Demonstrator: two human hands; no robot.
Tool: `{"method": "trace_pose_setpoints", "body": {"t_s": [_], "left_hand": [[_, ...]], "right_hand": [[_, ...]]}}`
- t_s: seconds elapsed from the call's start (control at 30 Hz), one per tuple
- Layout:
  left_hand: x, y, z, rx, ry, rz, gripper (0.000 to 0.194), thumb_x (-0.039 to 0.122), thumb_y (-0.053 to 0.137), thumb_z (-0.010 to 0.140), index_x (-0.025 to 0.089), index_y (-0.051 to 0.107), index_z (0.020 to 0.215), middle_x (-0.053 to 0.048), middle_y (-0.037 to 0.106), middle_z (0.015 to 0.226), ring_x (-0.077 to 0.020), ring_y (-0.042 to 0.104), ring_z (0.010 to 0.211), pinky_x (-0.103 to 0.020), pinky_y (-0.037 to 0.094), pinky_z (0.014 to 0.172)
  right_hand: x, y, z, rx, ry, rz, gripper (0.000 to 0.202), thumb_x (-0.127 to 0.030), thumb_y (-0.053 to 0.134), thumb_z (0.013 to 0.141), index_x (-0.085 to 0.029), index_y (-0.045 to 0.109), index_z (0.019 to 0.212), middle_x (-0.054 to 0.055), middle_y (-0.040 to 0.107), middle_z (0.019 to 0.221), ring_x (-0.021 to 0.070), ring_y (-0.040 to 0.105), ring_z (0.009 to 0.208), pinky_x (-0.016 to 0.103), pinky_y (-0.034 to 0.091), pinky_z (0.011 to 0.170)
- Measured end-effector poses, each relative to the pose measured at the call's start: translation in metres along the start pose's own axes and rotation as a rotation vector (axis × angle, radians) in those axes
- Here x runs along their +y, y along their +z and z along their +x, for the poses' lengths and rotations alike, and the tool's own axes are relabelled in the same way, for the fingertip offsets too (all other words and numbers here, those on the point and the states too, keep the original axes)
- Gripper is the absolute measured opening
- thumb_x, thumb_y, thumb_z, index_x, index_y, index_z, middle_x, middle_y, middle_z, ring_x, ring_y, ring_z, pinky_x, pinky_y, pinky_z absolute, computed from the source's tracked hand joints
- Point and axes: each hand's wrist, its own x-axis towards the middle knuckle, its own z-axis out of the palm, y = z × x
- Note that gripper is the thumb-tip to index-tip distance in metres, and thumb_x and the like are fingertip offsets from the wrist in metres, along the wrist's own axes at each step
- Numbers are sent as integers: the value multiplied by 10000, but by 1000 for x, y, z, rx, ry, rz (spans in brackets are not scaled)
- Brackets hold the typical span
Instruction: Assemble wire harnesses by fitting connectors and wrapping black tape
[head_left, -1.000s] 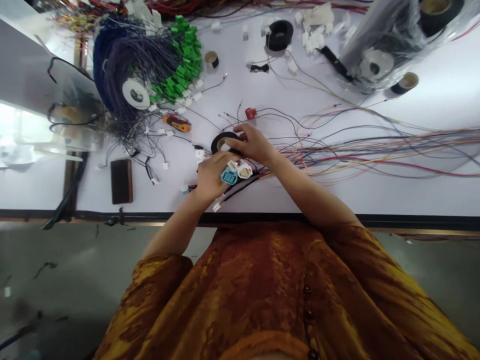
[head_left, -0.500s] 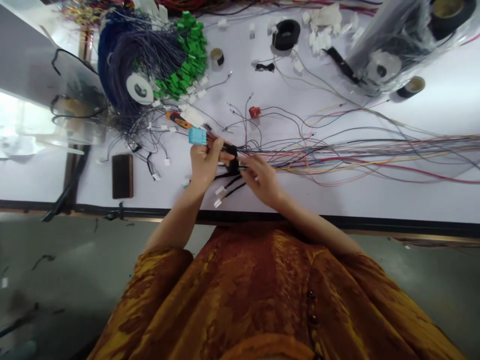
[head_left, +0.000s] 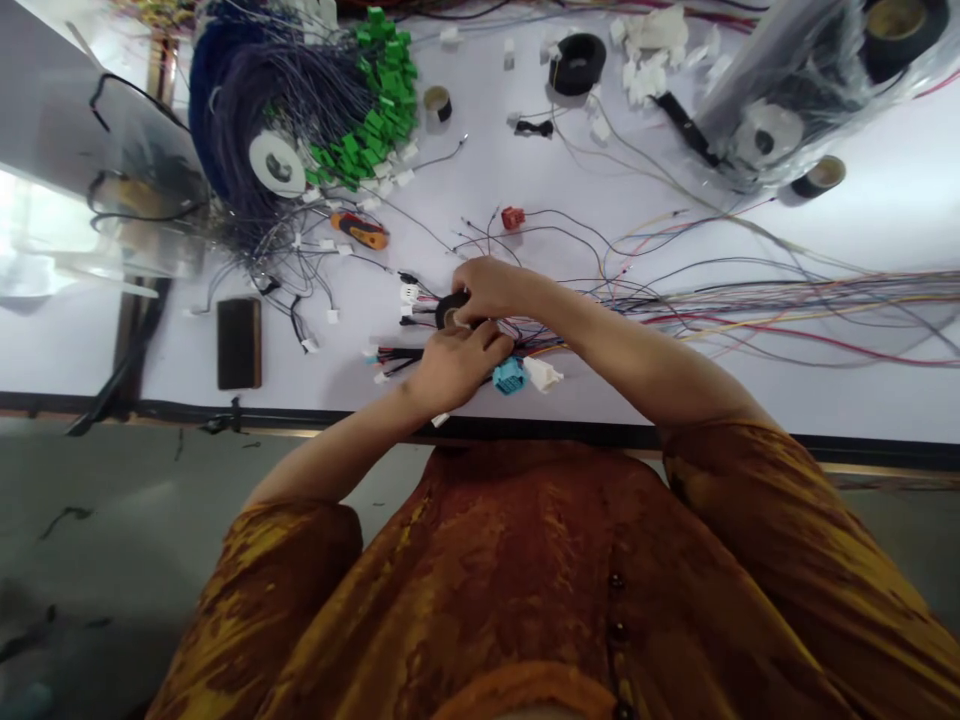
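I have the tape roll (head_left: 444, 310) pinched in my right hand (head_left: 489, 288), up and left of the blue plug (head_left: 509, 377), can't tell what my left hand (head_left: 451, 370) grips beside that plug, and would keep the roll steady and the wires (head_left: 750, 291) bunched.

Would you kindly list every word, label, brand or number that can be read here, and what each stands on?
None can be read. Any marking on the turquoise connector, the black tape roll or the orange tool is too small or blurred to make out.
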Motion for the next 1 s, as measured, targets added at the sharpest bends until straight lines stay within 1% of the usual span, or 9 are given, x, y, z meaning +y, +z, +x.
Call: {"method": "trace_pose_setpoints", "body": {"t_s": [0.1,0.23,0.3,0.4,0.53,0.67,0.77,0.87,1.0], "left_hand": [[-14,4,-5,141,-200,-197,139,230,570,921,187,702,926,-99,743,907,-194,685,726,-306,489,647],[-45,16,0,443,-558,-669,341,491,541,980,178,655,910,-41,722,773,-147,685,659,-257,544,628],[-57,26,7,434,-570,-844,410,584,584,936,181,650,968,-43,725,813,-142,690,665,-243,545,594],[-68,39,18,289,-404,-910,505,614,708,835,194,665,1113,-85,743,1022,-173,719,852,-275,585,728],[-71,52,29,233,-336,-831,435,613,639,890,184,708,908,-92,742,988,-202,702,955,-326,572,874],[-76,66,28,353,-450,-882,518,709,636,844,193,644,882,-46,693,861,-169,698,796,-296,581,741],[-79,79,17,400,-606,-998,567,768,619,818,215,563,929,-15,650,743,-188,723,748,-304,586,656],[-78,88,5,423,-737,-1078,594,801,607,799,228,497,913,-18,663,720,-220,744,741,-315,577,586],[-69,87,4,477,-807,-1072,623,823,625,759,226,487,870,-6,667,701,-184,712,635,-286,545,525]], "right_hand": [[4,-10,-8,57,95,-29,98,-212,700,736,-167,619,769,50,625,732,206,612,783,329,500,728],[19,-17,-48,288,301,219,244,-252,580,847,-180,559,1079,41,617,841,162,604,650,304,520,592],[28,-11,-67,357,332,341,374,-272,573,855,-207,492,1214,38,629,892,128,571,567,277,503,519],[41,3,-81,417,315,447,477,-302,561,856,-234,440,1311,37,651,933,94,525,502,240,472,453],[52,11,-82,409,311,511,520,-394,552,900,-246,419,1380,55,663,982,94,531,494,237,459,422],[50,13,-77,418,224,480,576,-481,559,932,-236,397,1428,76,668,1009,153,631,649,281,554,533],[44,17,-68,405,150,424,517,-452,580,920,-229,480,1375,74,664,1049,171,657,779,290,586,631],[41,19,-61,343,155,428,451,-383,594,890,-231,551,1312,43,665,995,144,629,740,266,575,625],[37,19,-67,339,150,431,472,-356,591,880,-232,544,1333,40,677,988,154,646,767,281,593,664]]}}
